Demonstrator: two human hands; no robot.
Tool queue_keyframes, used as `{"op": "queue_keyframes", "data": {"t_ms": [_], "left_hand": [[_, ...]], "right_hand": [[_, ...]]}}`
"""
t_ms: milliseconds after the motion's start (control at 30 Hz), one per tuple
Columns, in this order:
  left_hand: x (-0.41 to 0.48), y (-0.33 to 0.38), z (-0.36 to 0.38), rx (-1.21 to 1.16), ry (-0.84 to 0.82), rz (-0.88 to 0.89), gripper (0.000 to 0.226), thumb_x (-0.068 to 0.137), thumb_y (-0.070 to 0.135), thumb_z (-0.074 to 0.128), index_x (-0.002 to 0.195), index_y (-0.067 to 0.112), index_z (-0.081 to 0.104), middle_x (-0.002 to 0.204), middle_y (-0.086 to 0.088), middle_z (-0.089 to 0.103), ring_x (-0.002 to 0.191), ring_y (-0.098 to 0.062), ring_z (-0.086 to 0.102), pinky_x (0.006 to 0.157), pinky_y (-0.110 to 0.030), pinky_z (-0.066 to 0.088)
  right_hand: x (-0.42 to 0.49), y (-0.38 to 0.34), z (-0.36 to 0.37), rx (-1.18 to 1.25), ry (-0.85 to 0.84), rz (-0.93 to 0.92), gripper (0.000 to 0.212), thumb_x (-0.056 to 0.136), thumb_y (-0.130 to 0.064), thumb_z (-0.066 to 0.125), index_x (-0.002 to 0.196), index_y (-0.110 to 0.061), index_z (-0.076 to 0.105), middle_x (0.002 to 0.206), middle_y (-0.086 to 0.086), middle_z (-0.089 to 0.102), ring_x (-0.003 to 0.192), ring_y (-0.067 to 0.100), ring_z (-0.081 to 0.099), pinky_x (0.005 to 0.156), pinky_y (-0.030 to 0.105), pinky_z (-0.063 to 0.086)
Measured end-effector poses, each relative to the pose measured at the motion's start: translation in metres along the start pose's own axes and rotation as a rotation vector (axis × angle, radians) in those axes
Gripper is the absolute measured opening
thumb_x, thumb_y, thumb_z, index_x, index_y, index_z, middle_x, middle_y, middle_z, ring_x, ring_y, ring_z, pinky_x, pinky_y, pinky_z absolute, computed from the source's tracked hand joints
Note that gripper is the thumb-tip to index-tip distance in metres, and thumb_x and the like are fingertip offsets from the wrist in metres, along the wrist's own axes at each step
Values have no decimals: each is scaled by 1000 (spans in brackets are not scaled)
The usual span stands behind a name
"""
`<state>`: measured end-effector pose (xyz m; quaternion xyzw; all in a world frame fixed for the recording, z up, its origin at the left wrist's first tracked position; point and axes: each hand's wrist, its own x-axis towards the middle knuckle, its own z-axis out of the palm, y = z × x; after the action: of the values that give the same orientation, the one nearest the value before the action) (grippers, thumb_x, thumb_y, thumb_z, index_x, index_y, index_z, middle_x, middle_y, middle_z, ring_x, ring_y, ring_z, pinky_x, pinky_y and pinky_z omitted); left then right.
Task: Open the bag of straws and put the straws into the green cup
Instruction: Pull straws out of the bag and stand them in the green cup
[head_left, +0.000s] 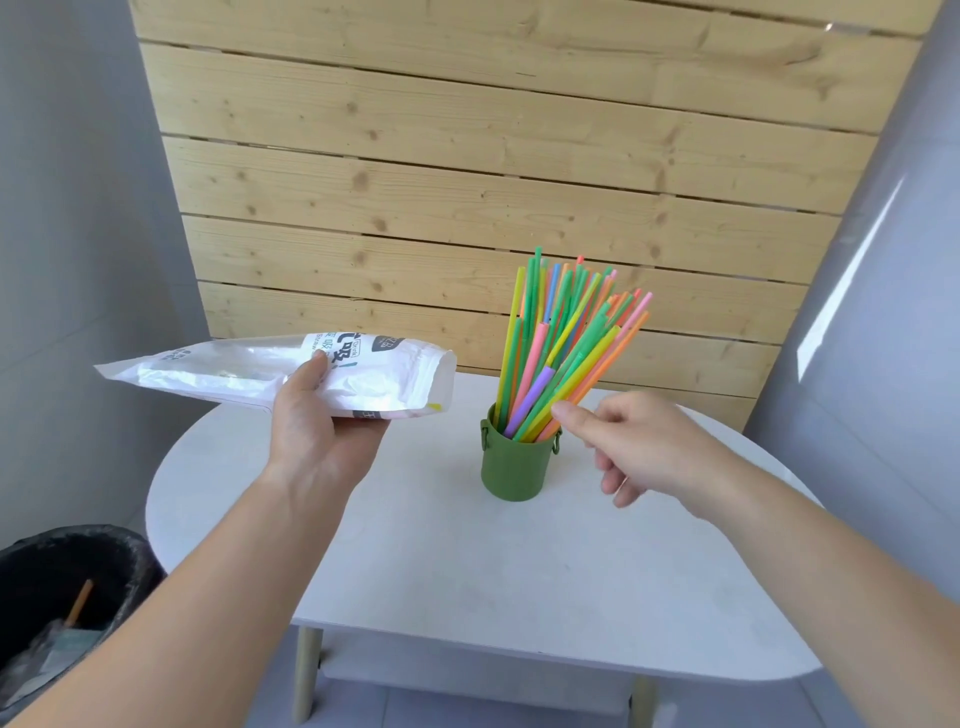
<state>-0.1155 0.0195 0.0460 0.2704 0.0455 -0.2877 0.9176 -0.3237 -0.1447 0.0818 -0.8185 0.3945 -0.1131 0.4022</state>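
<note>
On the white table, straws stand in the green cup. The left hand grips the bag aside, probably to keep it clear of the cup, while the right hand, loosely open, hovers by the straws.

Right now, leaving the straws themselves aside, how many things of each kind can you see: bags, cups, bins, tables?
Bag: 1
Green cup: 1
Bin: 1
Table: 1
Total: 4
</note>
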Motion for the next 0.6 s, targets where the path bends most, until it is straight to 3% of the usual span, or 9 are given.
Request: {"op": "queue_keyframes", "data": {"t_ms": [67, 167, 267, 367, 500, 600], "left_hand": [[-4, 0, 3, 10, -8, 2, 39, 101, 18, 61, 139, 9, 60, 127, -13, 74, 112, -34, 74, 100, -60, 54], [-8, 2, 7, 25, -63, 22, 29, 102, 19, 60, 129, 9, 63, 128, -11, 73, 117, -32, 72, 103, -58, 52], [-13, 5, 11, 89, -183, 54, 10, 103, 15, 57, 109, 13, 65, 106, -7, 77, 109, -28, 74, 104, -50, 53], [-20, 6, 18, 230, -310, 100, 12, 104, 13, 54, 107, 12, 66, 97, -4, 75, 96, -23, 74, 101, -42, 55], [-24, 9, 18, 383, -418, 166, 20, 103, 12, 56, 120, 3, 63, 108, -12, 70, 104, -28, 70, 100, -46, 54], [-24, 12, 16, 484, -452, 214, 38, 102, 9, 59, 133, -12, 53, 116, -21, 63, 108, -35, 66, 95, -48, 55]], "right_hand": [[-6, -1, 9, 162, -168, 59, 59, 92, -64, 51, 87, -6, 60, 66, 9, 59, 51, 22, 62, 49, 32, 54], [-11, -7, 30, 368, -262, 81, 74, 94, -71, 32, 98, -4, 62, 67, 12, 60, 51, 24, 59, 47, 28, 46], [-12, -17, 54, 685, -326, 141, 87, 91, -78, 24, 116, -3, 60, 73, 15, 64, 48, 25, 56, 43, 26, 41], [-11, -31, 77, 975, -347, 201, 90, 90, -80, 23, 117, -3, 59, 78, 20, 65, 46, 25, 52, 44, 24, 36], [-5, -48, 104, 1159, -298, 237, 84, 92, -78, 23, 118, -9, 63, 73, 14, 62, 45, 20, 41, 43, 22, 27], [-1, -57, 115, 1181, -288, 222, 74, 94, -75, 19, 103, -19, 66, 65, 4, 53, 47, 17, 35, 44, 22, 22]]}}
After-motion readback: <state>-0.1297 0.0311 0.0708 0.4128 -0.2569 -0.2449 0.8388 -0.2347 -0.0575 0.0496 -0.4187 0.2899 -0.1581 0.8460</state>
